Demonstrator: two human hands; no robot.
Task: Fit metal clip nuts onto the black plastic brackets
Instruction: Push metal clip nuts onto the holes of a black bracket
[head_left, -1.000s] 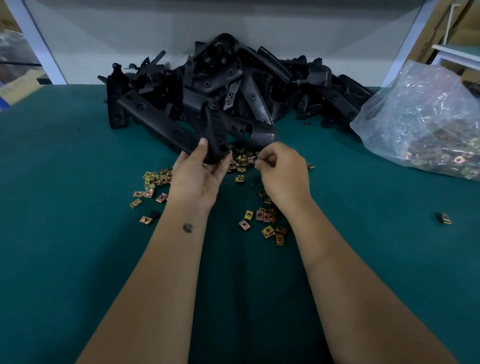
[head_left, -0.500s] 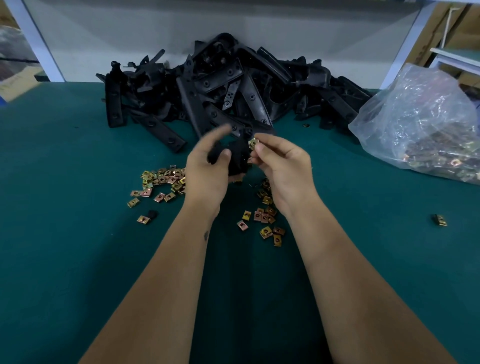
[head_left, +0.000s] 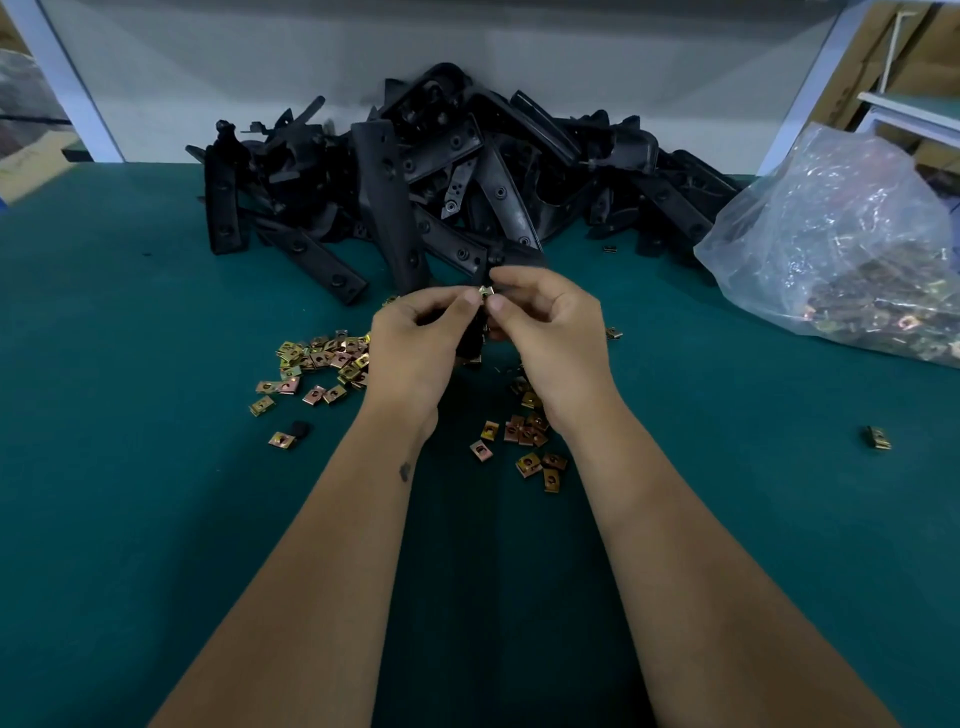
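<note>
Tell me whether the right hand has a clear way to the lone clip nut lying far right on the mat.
Probably yes: the lone clip nut lies on bare mat with nothing between, but the right hand is pinching a clip nut now.

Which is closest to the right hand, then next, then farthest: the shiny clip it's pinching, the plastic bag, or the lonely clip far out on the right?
From the right hand:
1. Shiny clip, at its fingertips.
2. Plastic bag, up right.
3. Lonely clip, far right.
</note>
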